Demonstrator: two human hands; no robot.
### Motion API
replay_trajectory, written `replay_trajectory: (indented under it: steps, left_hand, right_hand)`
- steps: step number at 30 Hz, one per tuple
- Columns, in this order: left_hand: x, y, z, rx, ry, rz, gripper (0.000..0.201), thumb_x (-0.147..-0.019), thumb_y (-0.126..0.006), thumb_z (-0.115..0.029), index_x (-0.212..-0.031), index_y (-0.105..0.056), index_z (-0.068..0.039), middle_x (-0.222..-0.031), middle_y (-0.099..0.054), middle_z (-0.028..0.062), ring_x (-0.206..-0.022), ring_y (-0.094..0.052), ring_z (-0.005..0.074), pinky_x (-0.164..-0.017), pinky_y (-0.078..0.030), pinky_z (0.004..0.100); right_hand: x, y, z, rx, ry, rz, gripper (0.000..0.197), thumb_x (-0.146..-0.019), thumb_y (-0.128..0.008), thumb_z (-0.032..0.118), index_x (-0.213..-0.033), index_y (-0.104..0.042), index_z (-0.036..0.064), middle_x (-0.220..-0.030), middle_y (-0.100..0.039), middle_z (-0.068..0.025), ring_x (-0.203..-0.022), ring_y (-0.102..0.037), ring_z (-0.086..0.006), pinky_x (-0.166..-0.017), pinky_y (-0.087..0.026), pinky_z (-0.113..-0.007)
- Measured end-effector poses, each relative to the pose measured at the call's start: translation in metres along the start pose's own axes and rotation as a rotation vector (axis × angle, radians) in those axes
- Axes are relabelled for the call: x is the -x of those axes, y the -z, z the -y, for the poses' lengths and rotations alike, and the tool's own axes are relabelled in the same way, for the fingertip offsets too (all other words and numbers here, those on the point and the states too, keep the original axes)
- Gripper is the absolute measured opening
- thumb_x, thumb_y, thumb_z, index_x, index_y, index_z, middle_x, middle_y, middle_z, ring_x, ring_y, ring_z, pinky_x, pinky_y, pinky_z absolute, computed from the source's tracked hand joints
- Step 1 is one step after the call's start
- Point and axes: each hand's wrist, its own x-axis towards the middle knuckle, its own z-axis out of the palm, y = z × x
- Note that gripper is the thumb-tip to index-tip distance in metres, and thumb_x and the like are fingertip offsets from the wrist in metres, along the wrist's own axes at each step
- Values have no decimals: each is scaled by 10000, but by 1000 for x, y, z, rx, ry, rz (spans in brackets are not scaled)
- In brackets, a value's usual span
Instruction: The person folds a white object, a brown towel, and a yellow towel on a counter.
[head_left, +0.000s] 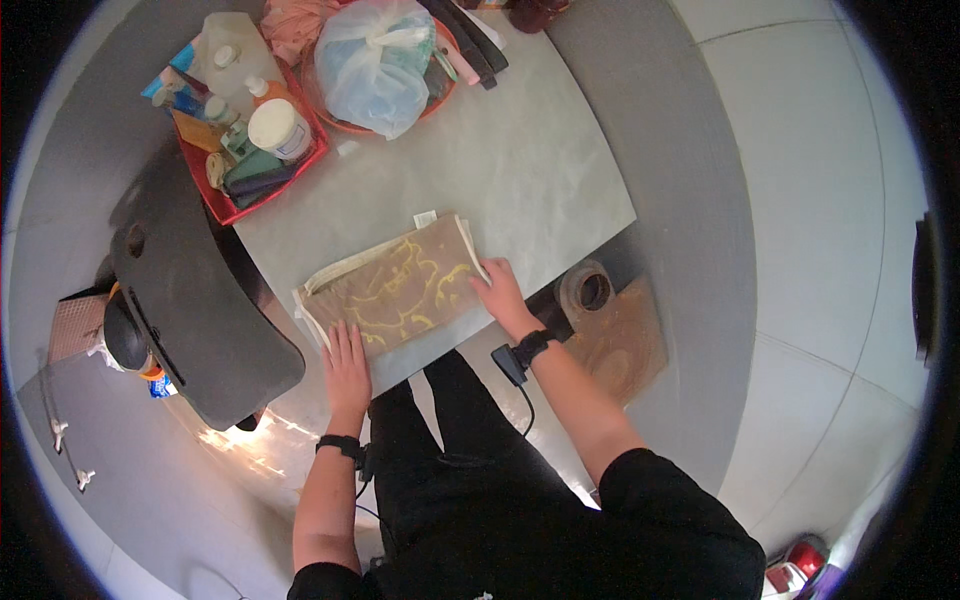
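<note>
Grey bench [540, 190] on a grey rug, pale tiled floor around it, seen from straight above. Going left to right: a dark chair [200, 320] is pushed against the left edge, a red tray [222, 205] crammed with bottles and jars sits at the far left corner, and a tied plastic bag [375, 65] is parked in a round basket just beside it.

The folded cloth [395, 290], brown with yellow squiggles and a paler layer peeking out at the edges, is laid flat near the front edge of the bench. It's judged to be light, soft and floppy, not fragile or slippery, so it'd probably sag if lifted from one point; the two near corners or the long folded edge look like the best places to take hold.

The left hand [347, 365] is laid flat on the near left corner, fingers spread and straight, nothing pinched. The right hand [500, 290] is pressed on the right edge, grip loosely apart, fingertips on the fabric, nothing clamped. A brown jar [590, 290] is seen on the floor to the right.
</note>
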Motion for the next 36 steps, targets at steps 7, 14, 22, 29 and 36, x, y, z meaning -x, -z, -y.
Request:
replay_trajectory:
  steps: [7, 14, 22, 29, 36]
  left_hand:
    - [-8, -13, -1, -96, 72, -52, 572, -977, -448, -155, -1519, -311, -31, -1614, -233, 177, -1484, -233, 367, -1174, -252, 522]
    - [-7, 7, -14, -229, 96, -16, 660, -933, -532, -200, -1528, -296, -41, -1605, -251, 173, -1476, -250, 362, -1158, -264, 555]
    - [37, 63, -14, 4, 95, 16, 711, -894, -630, -275, -1507, -339, -65, -1519, -364, 188, -1410, -339, 363, -1138, -292, 538]
    - [163, 88, 24, 261, 233, -83, 612, -911, -621, -229, -1456, -401, -59, -1403, -451, 256, -1276, -459, 423, -1072, -385, 496]
    - [359, 74, 61, 632, 605, -283, 467, -970, -528, -241, -1360, -512, 16, -1251, -582, 303, -1206, -533, 442, -1039, -431, 469]
  right_hand:
    - [-14, -17, -12, -210, -20, -80, 459, -826, -715, 92, -1251, -565, 4, -1127, -591, -220, -1078, -568, -404, -952, -466, -427]
    - [-37, 5, 18, 147, 88, -34, 574, -847, -660, 72, -1386, -469, 24, -1316, -535, -233, -1192, -520, -404, -997, -443, -451]
    - [-5, 7, 51, 472, 85, -44, 523, -961, -516, 139, -1474, -413, 133, -1579, -301, -134, -1412, -339, -399, -1125, -317, -588]
    - [13, 35, 61, 704, 250, 202, 478, -958, -531, 229, -1409, -492, 77, -1491, -442, -160, -1351, -435, -401, -1088, -384, -534]
    - [111, 63, 37, -82, 260, 331, 437, -1005, -548, 301, -1329, -570, 8, -1279, -644, -184, -1190, -612, -253, -1011, -462, -356]
